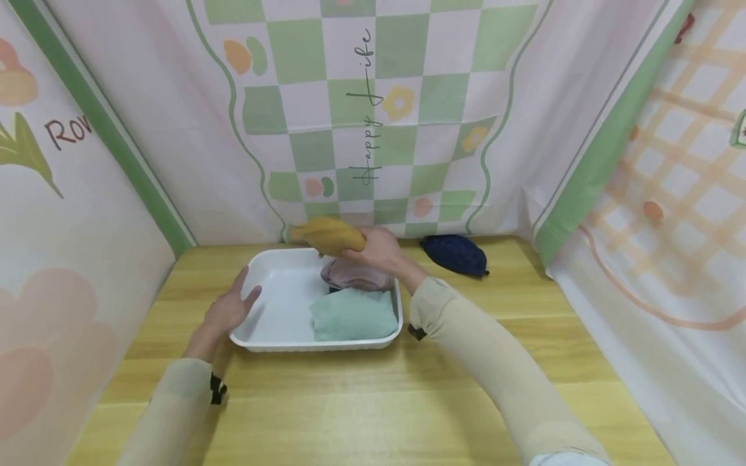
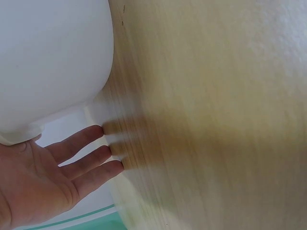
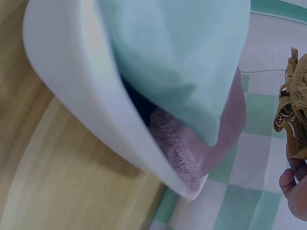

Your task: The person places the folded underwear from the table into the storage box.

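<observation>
A folded mustard-brown garment (image 1: pixel 331 237) with lace and a small bow hangs above the back of the white tray (image 1: pixel 274 344); my right hand (image 1: pixel 381 249) grips its right end. In the right wrist view, its lace edge (image 3: pixel 291 136) shows above the fingers. Within the tray's right half lie a folded mint-green cloth (image 1: pixel 355 316) and, behind it, a mauve lace-trimmed garment (image 1: pixel 358 274). Something dark peeks out under the mint cloth. My left hand (image 1: pixel 228 309) rests at the tray's left rim, thumb over it; outside the wall, several straight fingers (image 2: pixel 84 160) reach down to the table.
A folded navy garment (image 1: pixel 456 254) lies on the wooden table (image 1: pixel 350 408) to the right behind the tray. Printed curtains (image 1: pixel 396 149) stand close along the table's back edge and both sides. The tray's left half shows its bare bottom.
</observation>
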A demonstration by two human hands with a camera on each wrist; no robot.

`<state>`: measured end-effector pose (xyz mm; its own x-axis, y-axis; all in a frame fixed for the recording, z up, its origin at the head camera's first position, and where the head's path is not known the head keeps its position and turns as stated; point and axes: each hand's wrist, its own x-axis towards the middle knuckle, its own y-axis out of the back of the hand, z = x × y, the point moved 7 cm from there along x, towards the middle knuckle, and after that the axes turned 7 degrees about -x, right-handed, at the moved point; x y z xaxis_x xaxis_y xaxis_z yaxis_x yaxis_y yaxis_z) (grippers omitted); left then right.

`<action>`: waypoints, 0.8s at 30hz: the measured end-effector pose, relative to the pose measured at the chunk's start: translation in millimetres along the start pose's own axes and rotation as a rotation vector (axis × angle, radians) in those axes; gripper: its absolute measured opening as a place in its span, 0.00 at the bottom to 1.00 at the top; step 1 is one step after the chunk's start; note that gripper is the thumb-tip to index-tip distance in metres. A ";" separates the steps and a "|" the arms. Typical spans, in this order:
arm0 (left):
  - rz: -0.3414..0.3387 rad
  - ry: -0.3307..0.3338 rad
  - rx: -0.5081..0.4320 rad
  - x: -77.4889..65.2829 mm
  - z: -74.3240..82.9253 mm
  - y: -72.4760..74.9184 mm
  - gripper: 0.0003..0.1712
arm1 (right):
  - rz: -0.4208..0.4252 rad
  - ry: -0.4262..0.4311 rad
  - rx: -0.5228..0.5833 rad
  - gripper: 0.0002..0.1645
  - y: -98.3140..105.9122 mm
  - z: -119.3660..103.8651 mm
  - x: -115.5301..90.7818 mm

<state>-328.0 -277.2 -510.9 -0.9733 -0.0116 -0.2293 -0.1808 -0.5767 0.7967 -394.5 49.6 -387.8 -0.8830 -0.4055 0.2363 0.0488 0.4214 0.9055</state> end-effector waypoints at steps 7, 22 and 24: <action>0.005 -0.004 -0.004 2.9 -3.2 -1.0 0.51 | -0.026 0.020 -0.009 0.16 -7.1 -12.8 9.4; -0.002 0.008 -0.013 1.7 -2.9 0.3 0.50 | -0.165 0.029 -0.042 0.13 -32.7 -39.7 24.3; -0.005 0.012 -0.018 1.7 -2.8 0.3 0.50 | -0.179 0.039 -0.059 0.13 -34.2 -44.1 24.9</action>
<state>-329.3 -279.6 -512.6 -0.9707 -0.0185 -0.2397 -0.1827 -0.5916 0.7852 -397.6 -10.7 -397.3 -0.8612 -0.5016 0.0820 -0.0793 0.2919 0.9531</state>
